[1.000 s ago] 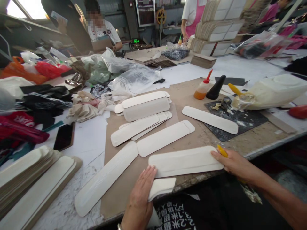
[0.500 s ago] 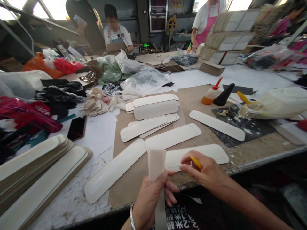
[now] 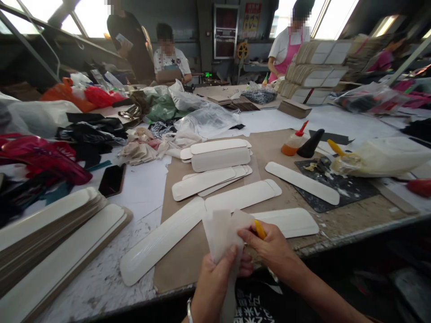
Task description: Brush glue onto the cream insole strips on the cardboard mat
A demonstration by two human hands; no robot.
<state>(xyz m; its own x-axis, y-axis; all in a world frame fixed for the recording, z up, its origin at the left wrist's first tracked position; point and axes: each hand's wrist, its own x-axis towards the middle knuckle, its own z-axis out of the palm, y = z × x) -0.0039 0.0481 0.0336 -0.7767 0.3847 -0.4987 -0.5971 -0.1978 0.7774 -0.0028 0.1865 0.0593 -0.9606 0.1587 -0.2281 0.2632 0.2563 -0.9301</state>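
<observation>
Pale, thin flexible strips [image 3: 217, 231] fan out at the top of my left hand [image 3: 217, 278], which is closed around them below. Their lower ends hang past the table edge. My right hand [image 3: 272, 246] pinches the upper end of one strip and bends it to the right. A yellow handle [image 3: 259, 229] pokes out between the right-hand fingers; the rest of that tool is hidden. Just beyond the hands lie long white round-ended boards [image 3: 163, 240] on a brown cardboard sheet [image 3: 182, 264]. One white board [image 3: 299, 222] is partly behind my right hand.
Stacked boards [image 3: 63, 264] stand at the left, near a phone [image 3: 112, 180]. To the right are an orange glue bottle [image 3: 291, 144], a black cone-shaped object [image 3: 311, 144] and a whitish jug [image 3: 390, 154]. Bags and cloth scraps lie farther back. Several people are across the table.
My right hand has moved left and now pinches a strip's upper end. The strips in my left hand have spread into a fan. The view has shifted slightly.
</observation>
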